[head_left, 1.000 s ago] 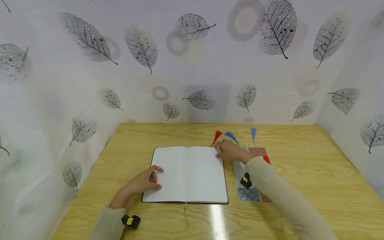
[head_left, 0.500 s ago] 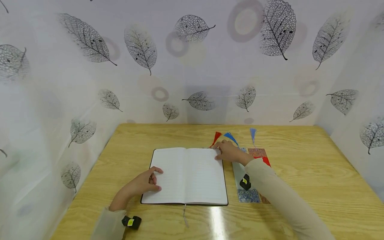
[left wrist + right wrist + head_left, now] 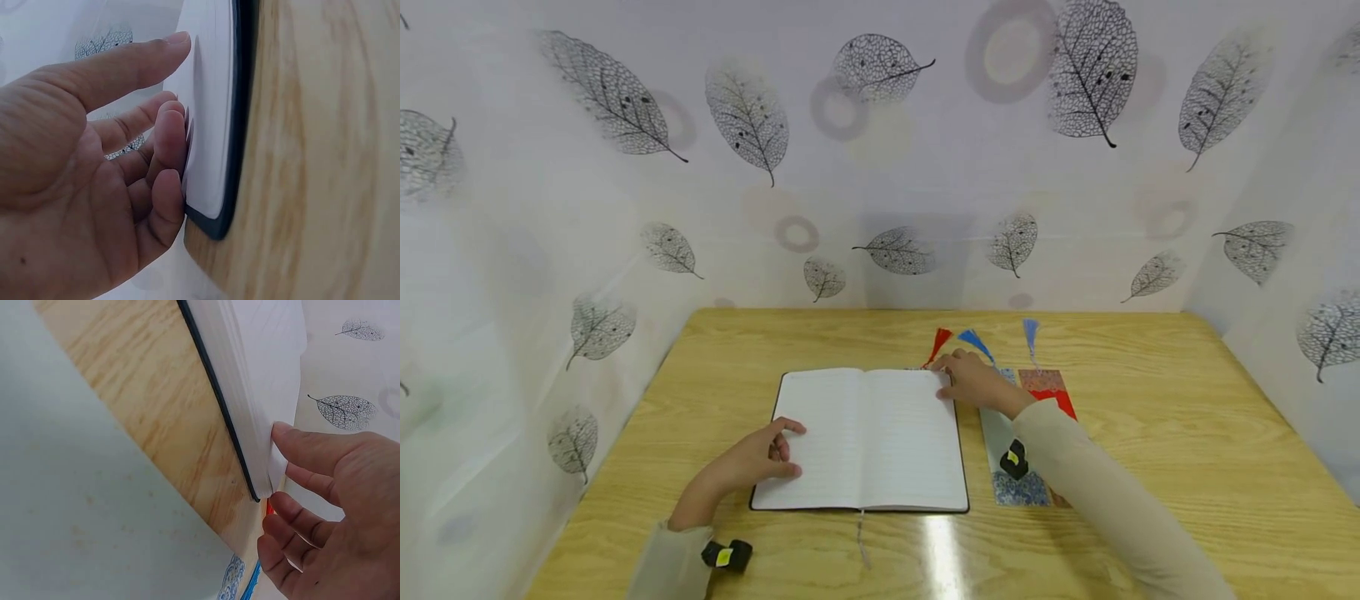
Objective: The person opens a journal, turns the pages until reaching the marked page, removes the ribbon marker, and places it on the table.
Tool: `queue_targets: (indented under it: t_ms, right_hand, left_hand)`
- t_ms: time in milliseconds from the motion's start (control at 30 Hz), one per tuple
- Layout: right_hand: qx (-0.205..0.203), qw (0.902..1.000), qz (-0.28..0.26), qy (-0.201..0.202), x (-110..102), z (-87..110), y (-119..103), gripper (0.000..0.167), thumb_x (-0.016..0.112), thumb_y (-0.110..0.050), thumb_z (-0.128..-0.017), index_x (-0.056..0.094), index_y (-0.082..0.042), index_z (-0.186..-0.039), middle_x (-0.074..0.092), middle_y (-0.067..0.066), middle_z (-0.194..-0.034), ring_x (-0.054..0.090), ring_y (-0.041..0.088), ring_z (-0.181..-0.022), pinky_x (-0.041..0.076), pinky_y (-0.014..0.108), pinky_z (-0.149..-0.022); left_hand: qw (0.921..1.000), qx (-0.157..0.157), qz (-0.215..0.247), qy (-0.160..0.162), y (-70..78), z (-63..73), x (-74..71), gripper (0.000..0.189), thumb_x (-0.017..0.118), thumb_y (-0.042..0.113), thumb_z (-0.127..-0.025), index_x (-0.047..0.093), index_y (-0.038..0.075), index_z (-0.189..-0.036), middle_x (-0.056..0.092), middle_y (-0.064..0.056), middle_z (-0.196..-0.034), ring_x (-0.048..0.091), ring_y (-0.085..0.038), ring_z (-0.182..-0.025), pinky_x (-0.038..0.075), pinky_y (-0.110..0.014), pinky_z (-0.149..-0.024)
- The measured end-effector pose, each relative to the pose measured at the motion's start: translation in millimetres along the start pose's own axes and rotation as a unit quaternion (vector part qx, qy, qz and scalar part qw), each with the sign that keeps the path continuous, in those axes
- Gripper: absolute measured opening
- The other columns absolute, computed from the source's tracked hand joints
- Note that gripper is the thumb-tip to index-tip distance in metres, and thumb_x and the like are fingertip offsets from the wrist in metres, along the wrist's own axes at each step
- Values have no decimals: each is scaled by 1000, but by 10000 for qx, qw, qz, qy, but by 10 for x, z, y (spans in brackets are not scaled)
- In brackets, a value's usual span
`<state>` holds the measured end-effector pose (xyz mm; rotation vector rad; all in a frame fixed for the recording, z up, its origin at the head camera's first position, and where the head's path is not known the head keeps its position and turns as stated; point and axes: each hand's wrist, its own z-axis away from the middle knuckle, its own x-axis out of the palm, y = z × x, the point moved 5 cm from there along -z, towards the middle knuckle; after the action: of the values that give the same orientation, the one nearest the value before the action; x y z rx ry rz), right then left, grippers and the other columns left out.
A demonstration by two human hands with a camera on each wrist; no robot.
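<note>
An open notebook (image 3: pixel 910 442) with lined white pages and a dark cover lies on the wooden table. My left hand (image 3: pixel 756 454) rests on the left page, its fingers loosely bent; in the left wrist view they touch the paper near the cover's corner. My right hand (image 3: pixel 973 379) is at the top right corner of the right page. There, the right wrist view shows the thumb (image 3: pixel 306 442) touching the page edge, with other fingers near the corner. A red tassel (image 3: pixel 940 343) sticks out behind the notebook's top edge; what it is attached to is mostly hidden.
Right of the notebook lie a pale bookmark (image 3: pixel 1000 433) with a blue patterned end and a reddish bookmark (image 3: pixel 1043 381), partly under my right forearm. A blue tassel (image 3: pixel 976 343) and a lilac tassel (image 3: pixel 1032 333) point to the back. The notebook's ribbon (image 3: pixel 862 542) trails forward.
Both hands stay nearly in place on the notebook. The whole view shifts slightly, and the right hand's fingertips moved a little at the page corner.
</note>
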<state>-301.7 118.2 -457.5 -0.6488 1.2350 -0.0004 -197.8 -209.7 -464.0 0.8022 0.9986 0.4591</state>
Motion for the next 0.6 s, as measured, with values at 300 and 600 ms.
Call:
queue_targets:
  t_ms: [300, 600]
  right_hand:
    - [20, 9998, 125, 149, -25, 34, -47, 43, 69, -27, -90, 58, -9, -128, 55, 16, -118, 55, 28, -107, 49, 43, -88]
    - [-90, 9996, 278, 46, -12, 19, -99, 47, 66, -30, -92, 57, -9, -133, 52, 19, -128, 50, 35, -116, 45, 49, -95]
  left_hand:
    - [10000, 70, 37, -5, -33, -14, -9, 54, 75, 17, -84, 49, 2, -129, 48, -5, -87, 45, -17, -77, 38, -23, -64]
    - [9999, 146, -47, 7, -36, -8, 5, 54, 75, 19, -84, 50, 2, -128, 49, -5, -87, 45, -16, -76, 38, -23, -65]
